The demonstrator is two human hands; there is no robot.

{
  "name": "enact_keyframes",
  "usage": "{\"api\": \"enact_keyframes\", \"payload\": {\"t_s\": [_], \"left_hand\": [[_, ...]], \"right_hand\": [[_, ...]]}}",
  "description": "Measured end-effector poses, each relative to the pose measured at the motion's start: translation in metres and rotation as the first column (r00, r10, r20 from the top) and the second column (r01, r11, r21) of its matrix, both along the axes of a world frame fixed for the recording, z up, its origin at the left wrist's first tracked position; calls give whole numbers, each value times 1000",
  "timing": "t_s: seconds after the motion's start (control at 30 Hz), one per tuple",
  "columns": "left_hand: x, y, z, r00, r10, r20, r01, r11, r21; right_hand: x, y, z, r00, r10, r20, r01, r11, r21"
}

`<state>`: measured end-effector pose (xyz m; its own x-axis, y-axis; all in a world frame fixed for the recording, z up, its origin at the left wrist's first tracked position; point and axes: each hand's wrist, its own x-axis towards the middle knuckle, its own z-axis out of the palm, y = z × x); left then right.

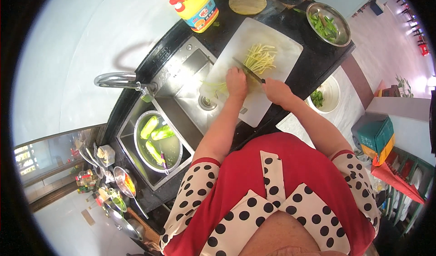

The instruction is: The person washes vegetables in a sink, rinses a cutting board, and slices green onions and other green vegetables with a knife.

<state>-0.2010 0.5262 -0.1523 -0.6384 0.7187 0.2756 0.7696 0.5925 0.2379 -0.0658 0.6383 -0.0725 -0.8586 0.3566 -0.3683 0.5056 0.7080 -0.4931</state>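
Note:
A white cutting board [286,48] lies partly over the sink's edge. In my right hand [277,92] is the handle of a kitchen knife [249,70], its blade across the board beside my left hand. Curled fingers of my left hand [236,83] press down on pale green vegetable stems, whose long ends [215,86] trail out to the left. A heap of cut pale yellow-green strips [260,58] sits just beyond the blade. What lies directly beneath my left palm is hidden.
Left of the board is a steel sink [185,99] with a faucet [117,79]. A basin [177,165] in its other bowl holds peeled green vegetables and a peeler [164,162]. A yellow jug [201,9], a steel bowl of greens [346,31] and a white bucket [333,92] surround the board.

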Motion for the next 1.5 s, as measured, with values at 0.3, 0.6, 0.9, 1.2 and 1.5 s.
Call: {"api": "enact_keyframes", "payload": {"t_s": [0.3, 0.6, 0.9, 1.2, 1.5], "left_hand": [[6, 0, -1, 991, 15, -134, -29, 995, -100], [-10, -12, 5, 987, 92, -135, -123, 963, -238], [-8, -7, 1, 998, 45, -51, -54, 979, -196], [-25, -5, 3, 996, 82, 29, -74, 974, -213], [-10, 89, 55, 984, -28, 176, 57, 986, -158]], "right_hand": [[8, -11, -15, 998, -40, -53, 41, 999, 16], [35, -14, -21, 991, -113, -76, 110, 993, -42], [61, -19, -22, 972, -144, -187, 123, 985, -117], [73, -11, -14, 902, -313, -299, 248, 940, -235], [82, 15, -35, 714, -566, -413, 498, 824, -269]]}}
